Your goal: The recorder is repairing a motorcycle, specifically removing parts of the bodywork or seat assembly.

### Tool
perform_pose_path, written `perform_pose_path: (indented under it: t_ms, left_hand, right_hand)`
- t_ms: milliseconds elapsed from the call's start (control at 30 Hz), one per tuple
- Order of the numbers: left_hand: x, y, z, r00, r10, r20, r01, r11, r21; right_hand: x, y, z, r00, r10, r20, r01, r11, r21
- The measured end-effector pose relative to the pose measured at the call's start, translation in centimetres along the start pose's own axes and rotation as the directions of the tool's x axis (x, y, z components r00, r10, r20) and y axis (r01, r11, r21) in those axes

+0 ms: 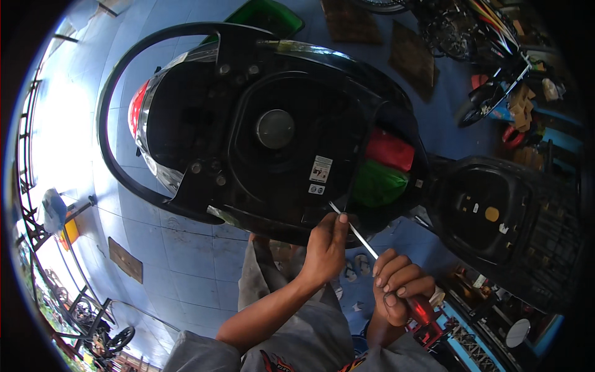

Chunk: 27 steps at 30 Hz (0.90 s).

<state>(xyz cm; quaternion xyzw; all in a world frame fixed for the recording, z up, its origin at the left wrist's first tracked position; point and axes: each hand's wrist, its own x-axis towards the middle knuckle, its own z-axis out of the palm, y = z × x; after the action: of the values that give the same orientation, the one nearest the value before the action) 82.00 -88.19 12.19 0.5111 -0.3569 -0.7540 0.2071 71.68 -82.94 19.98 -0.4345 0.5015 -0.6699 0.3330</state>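
Note:
My right hand is wrapped round a screwdriver with a red handle and a long, bare metal shaft. The shaft slants up and left to the near edge of a black scooter body. Close to the tip, my left hand has its thumb and fingers closed on the shaft; the tip meets the dark plastic beside the label stickers. What the tip touches is too dark to make out. The scooter's seat is swung up to the right, underside showing.
A red item and a green one lie in the compartment under the seat. The round cap and grab rail are farther left. Behind stand a green tray and a motorcycle; cluttered shelving is at lower right.

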Motion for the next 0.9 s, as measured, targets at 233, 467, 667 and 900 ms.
perform_pose_path:
  t_ms: [233, 467, 667, 900]
  left_hand:
    - [0.0, 0.1, 0.4, 0.999, -0.03, -0.041, 0.029, 0.999, -0.026]
    - [0.1, 1.1, 0.4, 0.998, -0.035, -0.046, 0.036, 0.999, 0.006]
    - [2.9, 4.9, 2.1, 0.999, -0.038, -0.037, 0.031, 0.983, -0.182]
    - [13.2, 6.4, 4.0, 0.989, 0.147, -0.008, -0.146, 0.97, -0.195]
  right_hand:
    - [0.2, 0.5, -1.3, 0.998, 0.03, 0.046, -0.035, 0.992, 0.119]
    - [1.6, 0.5, -1.8, 0.951, -0.066, 0.301, 0.043, 0.996, 0.082]
    - [2.4, 1.2, -1.9, 0.995, -0.085, -0.061, 0.091, 0.991, 0.098]
    - [7.3, 5.6, -4.3, 0.995, -0.086, 0.045, 0.095, 0.949, -0.3]
